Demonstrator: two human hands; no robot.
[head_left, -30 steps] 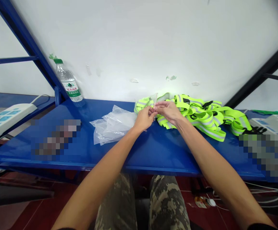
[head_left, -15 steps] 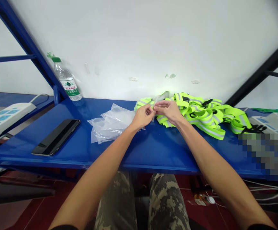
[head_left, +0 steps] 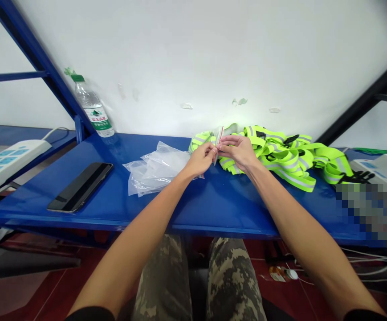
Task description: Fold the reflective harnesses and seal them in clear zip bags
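My left hand [head_left: 202,158] and my right hand [head_left: 238,150] meet above the table, both pinching a clear zip bag [head_left: 219,133] by its edge, which carries a red line. The bag stands nearly upright between my fingertips, and its lower part is partly hidden by them. Right behind my hands and to their right lies a tangled heap of neon-yellow reflective straps [head_left: 280,160] with grey stripes and black buckles. Left of my left hand, a loose pile of clear plastic bags [head_left: 160,167] rests flat on the blue table [head_left: 223,209].
A black phone [head_left: 81,187] lies at the left, with a water bottle [head_left: 96,111] standing behind it against the wall. A white power strip [head_left: 13,162] sits at the far left. Another white power strip [head_left: 378,167] lies at the right end.
The zip bag has turned so that its red-lined edge now shows upright between my fingers. My hands stay at nearly the same spot, and the view has shifted slightly.
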